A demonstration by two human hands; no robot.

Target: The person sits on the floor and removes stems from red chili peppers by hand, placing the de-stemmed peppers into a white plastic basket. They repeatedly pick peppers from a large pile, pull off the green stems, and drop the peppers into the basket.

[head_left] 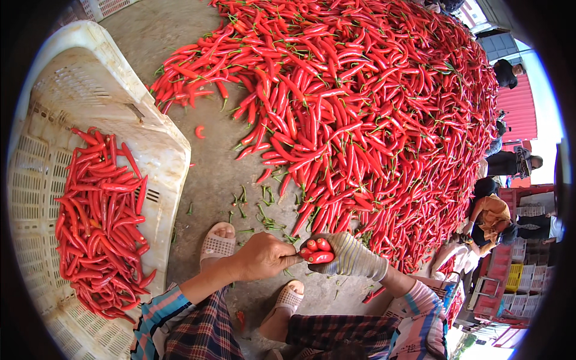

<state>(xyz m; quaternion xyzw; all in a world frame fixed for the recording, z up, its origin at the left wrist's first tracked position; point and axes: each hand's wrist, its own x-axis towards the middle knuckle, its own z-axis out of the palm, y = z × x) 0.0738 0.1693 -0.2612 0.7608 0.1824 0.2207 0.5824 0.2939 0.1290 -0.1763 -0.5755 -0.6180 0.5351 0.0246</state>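
Note:
My right hand (348,257), in a striped knit glove, is closed around several red chili peppers (320,257), their blunt ends pointing left. My bare left hand (265,257) meets them there, thumb and forefinger pinched together at the pepper ends. Whatever lies between those fingertips is hidden. Just beyond both hands spreads a large heap of red chilies (360,126), many with green stems. To the left stands a dirty white plastic crate (173,189), and a pile of red chilies without visible stems (103,225) lies in it.
Loose green stems (267,218) litter the concrete floor (202,175) around my sandalled feet (218,240). At the right, a person in an orange top (490,216) bends beside the heap. Farther back are other people and stacked crates (524,279).

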